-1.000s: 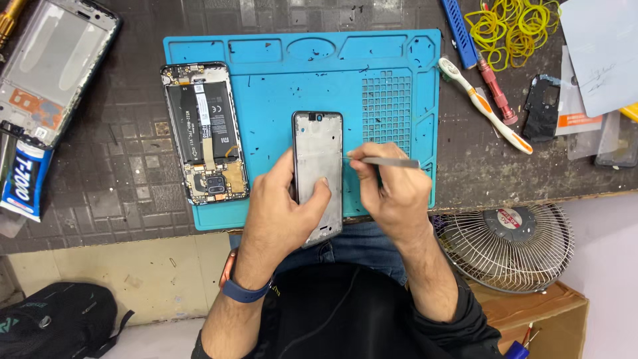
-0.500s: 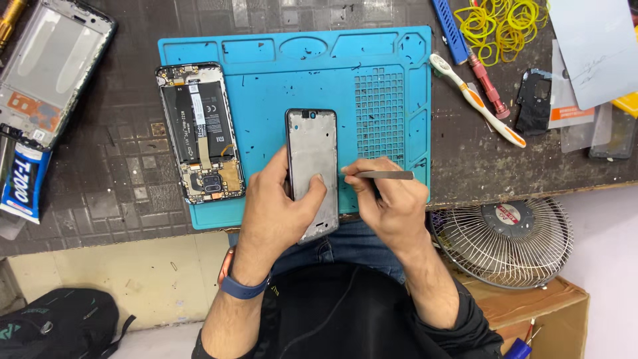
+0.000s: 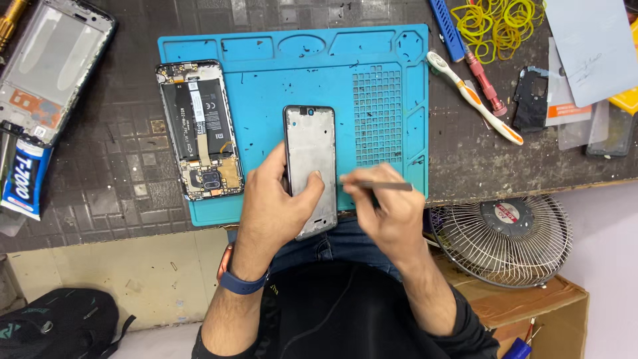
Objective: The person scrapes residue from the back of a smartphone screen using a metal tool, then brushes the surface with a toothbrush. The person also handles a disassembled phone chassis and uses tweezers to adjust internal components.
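At the far left of the tabletop (image 3: 100, 199), dark and tile-embossed, lies a bare phone frame (image 3: 50, 66) with a pale inner plate, a blue glue tube (image 3: 23, 183) below it. Next right, on the blue silicone mat (image 3: 266, 73), an opened phone (image 3: 199, 129) shows its black battery and small boards.

Mat centre: the left hand (image 3: 276, 209) wraps the lower part of a display frame (image 3: 311, 156), thumb across the grey metal face, fingers behind; grip closed on it. The piece looks thin, light and stiff, probably easy to bend or crack at the edges, so holding by the long sides suits it. It is tilted up off the mat.

The right hand (image 3: 389, 213) pinches a slim metal tool (image 3: 379, 185), its tip at the frame's right edge; grip closed on the tool.

Further right: a white-and-orange toothbrush (image 3: 475, 100), yellow rubber bands (image 3: 495, 23), and a wire fan grille (image 3: 505, 236) below the tabletop edge.
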